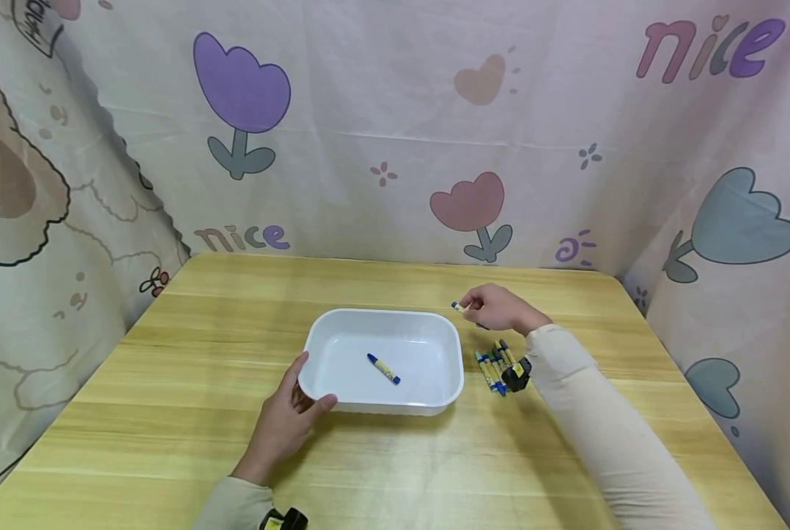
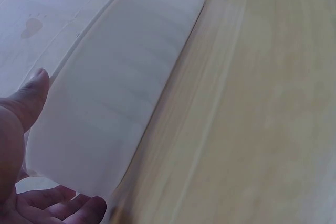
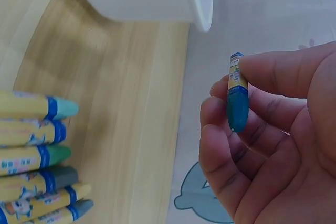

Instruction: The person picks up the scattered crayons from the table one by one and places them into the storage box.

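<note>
A white plastic tray sits on the table, with one dark blue crayon lying inside it. My left hand holds the tray by its near left corner; in the left wrist view the thumb is up by the rim and the fingers curve around the lower corner. Beyond the tray's right side, my right hand is raised and pinches a teal crayon in a yellow and blue wrapper between thumb and fingers. Its teal end faces the right wrist camera.
Several crayons in green, grey, yellow and blue lie side by side to the right of the tray, below my right forearm. The wooden table ends at a printed cloth behind and at both sides.
</note>
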### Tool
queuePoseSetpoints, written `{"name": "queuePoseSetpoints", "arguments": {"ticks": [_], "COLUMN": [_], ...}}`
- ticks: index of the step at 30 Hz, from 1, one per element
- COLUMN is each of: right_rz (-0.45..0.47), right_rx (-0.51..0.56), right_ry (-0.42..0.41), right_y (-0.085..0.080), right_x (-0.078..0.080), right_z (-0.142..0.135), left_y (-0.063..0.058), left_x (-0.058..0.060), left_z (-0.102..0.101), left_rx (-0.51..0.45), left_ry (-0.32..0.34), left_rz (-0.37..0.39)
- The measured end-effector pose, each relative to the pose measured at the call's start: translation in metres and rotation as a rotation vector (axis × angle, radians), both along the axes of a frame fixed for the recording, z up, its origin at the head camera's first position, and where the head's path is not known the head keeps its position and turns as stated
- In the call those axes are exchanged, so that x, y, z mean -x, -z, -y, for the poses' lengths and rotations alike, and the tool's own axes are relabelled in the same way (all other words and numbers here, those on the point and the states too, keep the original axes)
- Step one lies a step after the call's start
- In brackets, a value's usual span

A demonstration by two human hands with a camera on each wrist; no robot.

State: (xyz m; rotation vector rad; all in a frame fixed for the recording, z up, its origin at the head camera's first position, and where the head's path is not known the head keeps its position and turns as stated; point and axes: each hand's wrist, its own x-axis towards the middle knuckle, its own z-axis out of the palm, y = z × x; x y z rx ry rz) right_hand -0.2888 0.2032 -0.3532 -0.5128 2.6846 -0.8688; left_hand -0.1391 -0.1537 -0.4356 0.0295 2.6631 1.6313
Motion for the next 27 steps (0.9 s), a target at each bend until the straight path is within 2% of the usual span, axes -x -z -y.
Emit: {"name": "queuePoseSetpoints", "arguments": {"ticks": [13, 27], "right_rz": [-0.01, 0.02], "right_rx": [0.018, -0.006], "right_ry": [-0.069, -0.106], "right_y": [-0.002, -0.005], "right_x": [0.0, -0.002], "right_z": [0.021, 0.05], "left_y": [0.004, 0.004], "left_x": [0.001, 0.003], "left_z": [0.001, 0.002], "left_rx": [-0.031, 0.009], "left_ry": [0.01, 0.006], "left_rz": [-0.018, 0.013]}}
